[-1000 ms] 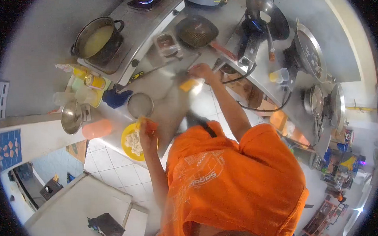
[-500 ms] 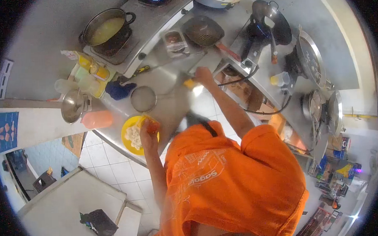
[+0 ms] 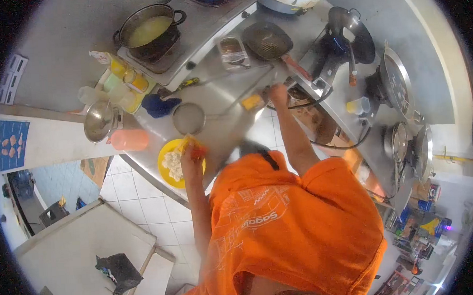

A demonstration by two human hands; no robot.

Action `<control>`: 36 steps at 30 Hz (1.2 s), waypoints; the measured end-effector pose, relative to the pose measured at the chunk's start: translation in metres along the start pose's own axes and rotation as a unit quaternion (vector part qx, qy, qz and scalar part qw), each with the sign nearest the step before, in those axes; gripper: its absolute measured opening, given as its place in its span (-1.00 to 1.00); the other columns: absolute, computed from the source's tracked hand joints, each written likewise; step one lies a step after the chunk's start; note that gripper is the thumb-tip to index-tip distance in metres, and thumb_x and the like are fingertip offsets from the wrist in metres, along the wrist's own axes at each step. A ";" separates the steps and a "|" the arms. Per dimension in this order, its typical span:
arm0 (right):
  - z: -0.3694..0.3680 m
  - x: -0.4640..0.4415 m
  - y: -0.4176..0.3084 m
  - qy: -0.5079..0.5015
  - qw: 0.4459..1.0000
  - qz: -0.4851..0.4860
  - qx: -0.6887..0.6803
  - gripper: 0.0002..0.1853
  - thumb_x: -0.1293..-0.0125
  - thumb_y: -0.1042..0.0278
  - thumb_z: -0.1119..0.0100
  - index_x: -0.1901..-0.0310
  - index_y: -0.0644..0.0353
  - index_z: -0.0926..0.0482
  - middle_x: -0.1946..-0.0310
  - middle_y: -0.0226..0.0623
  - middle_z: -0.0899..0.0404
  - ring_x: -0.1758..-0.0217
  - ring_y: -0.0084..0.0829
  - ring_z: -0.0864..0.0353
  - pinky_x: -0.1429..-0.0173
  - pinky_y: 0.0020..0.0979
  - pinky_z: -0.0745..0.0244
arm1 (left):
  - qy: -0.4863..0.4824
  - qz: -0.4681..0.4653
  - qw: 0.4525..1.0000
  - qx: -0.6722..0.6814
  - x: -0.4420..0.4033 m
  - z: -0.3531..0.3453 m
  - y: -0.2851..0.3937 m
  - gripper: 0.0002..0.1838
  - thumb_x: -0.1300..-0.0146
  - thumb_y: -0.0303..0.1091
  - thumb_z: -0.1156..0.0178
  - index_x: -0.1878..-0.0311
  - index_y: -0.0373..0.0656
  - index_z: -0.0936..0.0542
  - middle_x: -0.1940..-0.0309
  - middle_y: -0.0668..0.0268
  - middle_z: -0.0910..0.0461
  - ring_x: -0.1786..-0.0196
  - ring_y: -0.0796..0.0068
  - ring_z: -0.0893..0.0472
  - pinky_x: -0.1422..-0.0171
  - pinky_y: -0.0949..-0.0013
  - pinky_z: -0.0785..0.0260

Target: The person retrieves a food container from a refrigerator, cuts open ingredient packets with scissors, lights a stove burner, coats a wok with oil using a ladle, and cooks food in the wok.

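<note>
A two-handled pot (image 3: 161,47) stood on the stove (image 3: 202,30). A dark, red-handled pan (image 3: 266,39) lay nearby. A blue poster (image 3: 10,144) hung on the wall (image 3: 59,135).

shirt (image 3: 309,234): orange | sleeve (image 3: 327,176): short | print (image 3: 260,196): white, line drawing, lettering (image 3: 263,219) | hands (image 3: 279,94): bare

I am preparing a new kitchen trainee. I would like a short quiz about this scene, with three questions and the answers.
1. True or false: the left hand is nearer to the yellow bowl than the right hand.
2. Where does the two-handled pot stand?
A) on the floor
B) on the stove
C) inside the wok
3. Fill the gap: the food in the yellow bowl is ____ in colour.

Key: 1. True; 2. B; 3. white.
</note>
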State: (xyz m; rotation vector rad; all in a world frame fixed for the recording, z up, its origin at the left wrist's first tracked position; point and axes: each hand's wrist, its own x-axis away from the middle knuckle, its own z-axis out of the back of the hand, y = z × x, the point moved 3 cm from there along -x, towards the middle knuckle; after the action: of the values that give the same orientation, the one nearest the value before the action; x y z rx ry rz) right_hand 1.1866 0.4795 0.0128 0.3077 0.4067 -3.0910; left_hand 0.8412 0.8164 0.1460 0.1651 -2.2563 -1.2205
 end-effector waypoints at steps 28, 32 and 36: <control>0.251 0.079 -0.155 -0.496 0.810 0.261 -0.173 -0.60 0.12 0.23 -0.59 0.41 0.20 -0.51 0.54 -0.50 -0.48 0.47 -0.64 -0.40 0.40 -0.50 -0.32 | -0.109 0.070 0.985 -0.116 -0.011 -0.093 0.065 -0.74 -0.24 -0.33 -0.23 0.06 -0.24 -0.60 0.30 0.28 -0.66 0.32 0.46 -0.66 0.22 0.41 -0.53; 0.265 0.057 -0.159 -0.519 0.799 0.241 -0.184 -0.58 0.16 0.27 -0.61 0.38 0.18 -0.49 0.51 -0.53 -0.46 0.43 -0.66 -0.35 0.34 -0.52 -0.31 | -0.113 0.055 0.985 -0.120 -0.027 -0.101 0.063 -0.77 -0.23 -0.34 -0.22 0.08 -0.21 -0.62 0.30 0.30 -0.66 0.33 0.47 -0.67 0.28 0.41 -0.51; 0.254 0.029 -0.151 -0.576 0.756 0.244 -0.194 -0.51 0.15 0.09 -0.58 0.25 0.16 -0.55 0.34 -0.37 -0.54 0.23 -0.47 -0.49 0.13 -0.39 -0.42 | -0.085 0.038 0.990 -0.104 -0.036 -0.107 0.068 -0.75 -0.21 -0.34 -0.23 0.06 -0.19 -0.63 0.32 0.31 -0.67 0.34 0.50 -0.67 0.34 0.44 -0.49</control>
State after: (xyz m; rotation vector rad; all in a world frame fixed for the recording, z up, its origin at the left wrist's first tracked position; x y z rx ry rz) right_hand 1.1044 0.5610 0.2868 -1.2075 0.6855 -2.0220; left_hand 0.9387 0.7905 0.2310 -0.1081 -2.2353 -1.4655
